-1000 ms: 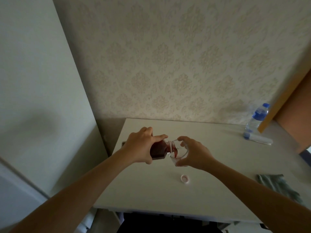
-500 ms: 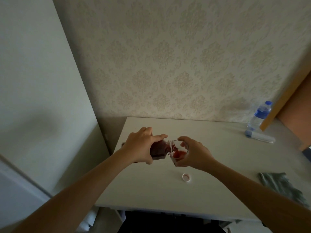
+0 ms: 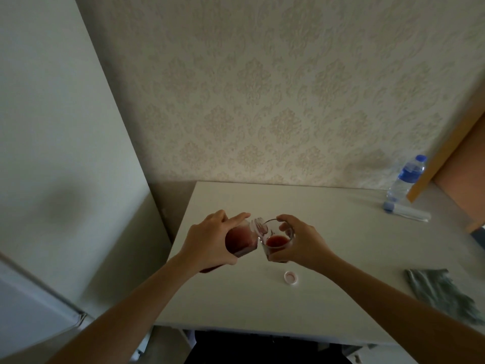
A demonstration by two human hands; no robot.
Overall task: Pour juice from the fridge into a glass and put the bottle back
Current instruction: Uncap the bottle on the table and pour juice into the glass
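My left hand (image 3: 210, 239) grips a juice bottle (image 3: 240, 240) of dark red juice, tipped to the right so its open neck rests over the rim of a clear glass (image 3: 277, 241). My right hand (image 3: 301, 243) wraps around the glass and holds it just above the white table (image 3: 328, 258). Red juice fills the lower part of the glass. The bottle's white cap (image 3: 291, 277) lies upside down on the table, just in front of the glass.
A water bottle with a blue cap (image 3: 405, 178) stands at the table's far right, a white tube (image 3: 405, 211) lying in front of it. A green cloth (image 3: 441, 292) lies at the right front. The white fridge (image 3: 52, 153) stands to the left.
The level of red juice in the glass has risen. Both hands have stayed in nearly the same place.
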